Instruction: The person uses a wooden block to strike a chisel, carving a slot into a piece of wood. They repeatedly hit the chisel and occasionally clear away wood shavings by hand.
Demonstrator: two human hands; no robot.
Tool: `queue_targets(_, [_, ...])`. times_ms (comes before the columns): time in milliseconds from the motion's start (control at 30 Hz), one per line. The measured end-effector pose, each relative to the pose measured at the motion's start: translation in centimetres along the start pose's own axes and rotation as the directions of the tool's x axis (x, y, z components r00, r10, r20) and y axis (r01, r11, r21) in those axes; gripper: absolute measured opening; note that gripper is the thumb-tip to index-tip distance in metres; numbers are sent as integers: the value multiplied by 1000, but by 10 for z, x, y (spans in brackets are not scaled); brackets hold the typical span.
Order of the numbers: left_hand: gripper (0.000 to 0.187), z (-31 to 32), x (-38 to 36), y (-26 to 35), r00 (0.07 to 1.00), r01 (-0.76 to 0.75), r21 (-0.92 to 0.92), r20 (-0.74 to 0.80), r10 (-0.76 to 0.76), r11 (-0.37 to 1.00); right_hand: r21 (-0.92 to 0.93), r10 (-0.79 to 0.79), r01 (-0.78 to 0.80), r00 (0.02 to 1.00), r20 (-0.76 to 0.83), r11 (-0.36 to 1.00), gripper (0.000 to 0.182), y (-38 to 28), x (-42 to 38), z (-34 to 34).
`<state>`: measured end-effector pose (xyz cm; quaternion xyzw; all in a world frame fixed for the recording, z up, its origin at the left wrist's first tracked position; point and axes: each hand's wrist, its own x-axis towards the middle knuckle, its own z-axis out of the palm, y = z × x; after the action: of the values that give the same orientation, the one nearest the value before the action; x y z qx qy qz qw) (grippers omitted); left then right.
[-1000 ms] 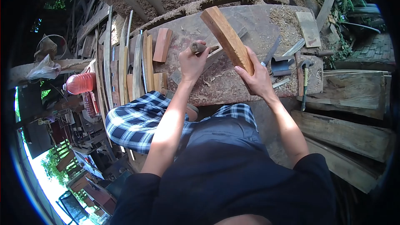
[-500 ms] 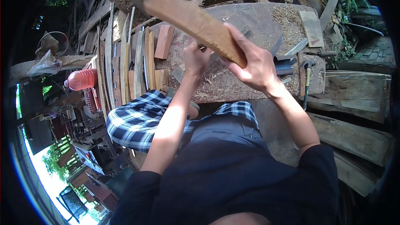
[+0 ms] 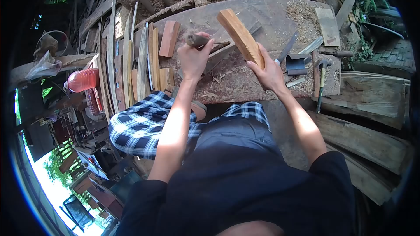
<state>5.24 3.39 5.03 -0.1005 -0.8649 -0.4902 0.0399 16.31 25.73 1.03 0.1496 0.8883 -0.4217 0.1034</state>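
Note:
My left hand (image 3: 194,61) is closed around a chisel-like tool (image 3: 197,40) with a thick round wooden handle. Its narrow end points right, above the workbench (image 3: 236,87); the tip is hard to make out. A thick brown wooden block (image 3: 240,35) is gripped near its lower end by my right hand (image 3: 269,76), tilted with its far end up and to the left. Between the hands, a thin strip of wood (image 3: 223,53) lies on the bench among shavings. A saw blade (image 3: 288,46) and a dark curved piece (image 3: 296,64) lie close to my right hand.
A reddish wooden block (image 3: 169,38) lies at the bench's left. On the right are a hammer (image 3: 323,76), a pale board (image 3: 327,27) and stacked planks (image 3: 372,96). Upright slats (image 3: 142,65) and a pink-filled bottle (image 3: 83,80) stand left. My plaid-covered leg (image 3: 140,124) is folded near the bench.
The wooden block has swung down and right, away from my left hand, and its upper end has moved right. My left hand has shifted slightly left and turned, showing the tool's handle.

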Motion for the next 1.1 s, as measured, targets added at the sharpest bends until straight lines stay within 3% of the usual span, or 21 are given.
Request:
queue_targets(167, [19, 19, 1, -12, 997, -21, -36, 68, 23, 999, 22, 64, -64, 998, -5, 998, 84, 13, -9, 14])
queue_targets(333, [22, 32, -7, -10, 990, -131, 79, 56, 127, 988, 33, 78, -79, 997, 5, 996, 82, 9, -11, 4])
queue_targets(433, [22, 36, -1, -7, 991, -118, 120, 85, 108, 986, 102, -24, 31, 997, -73, 994, 82, -18, -10, -14])
queue_targets(467, [22, 37, 2, -10, 990, -117, 121, 86, 107, 986, 173, -112, 136, 983, -142, 975, 81, -39, -10, -26])
queue_targets(500, [21, 39, 6, -13, 988, -128, 196, 106, 109, 972, 235, -193, 243, 957, -218, 941, 80, -58, -11, -36])
queue_targets(533, [21, 40, 8, -15, 986, -140, 269, 126, 109, 953, 236, -191, 242, 957, -220, 941, 80, -75, -12, -46])
queue_targets(600, [20, 39, 10, -6, 984, -143, 221, 138, 114, 965, 259, -364, 459, 866, -342, 850, 79, -99, -13, -60])
queue_targets(633, [20, 38, 10, -1, 982, -141, 175, 146, 116, 974, 257, -368, 464, 863, -346, 847, 79, -98, -12, -60])
queue_targets(700, [19, 40, 10, 1, 974, -220, 175, 100, 205, 960, -68, -411, 406, 904, -119, 912, 79, -94, -6, -62])
queue_targets(733, [20, 42, 10, -6, 976, -198, 233, 138, 169, 952, -100, -357, 354, 934, -7, 930, 79, -95, -3, -68])
queue_targets(767, [20, 43, 10, -14, 976, -177, 292, 175, 129, 940, -103, -362, 359, 932, -10, 927, 79, -99, -2, -72])
queue_targets(833, [21, 42, 10, -8, 977, -177, 229, 159, 143, 957, -102, -300, 292, 952, -66, 951, 81, -104, -2, -77])
queue_targets(967, [22, 42, 7, -10, 984, -159, 137, 105, 146, 978, 66, -445, 473, 861, -247, 878, 81, -105, -11, -66])
queue_targets(1000, [22, 42, 6, -11, 984, -150, 242, 128, 122, 959, -112, -316, 309, 948, -45, 944, 81, -102, -9, -65])
queue_targets(1033, [23, 42, 7, -9, 984, -148, 341, 148, 102, 928, -114, -317, 309, 947, -54, 944, 81, -99, -6, -69])
queue_targets(1100, [23, 35, 11, -17, 988, -134, 273, 109, 108, 953, -246, -299, 290, 954, 1, 925, 78, -96, 0, -74])
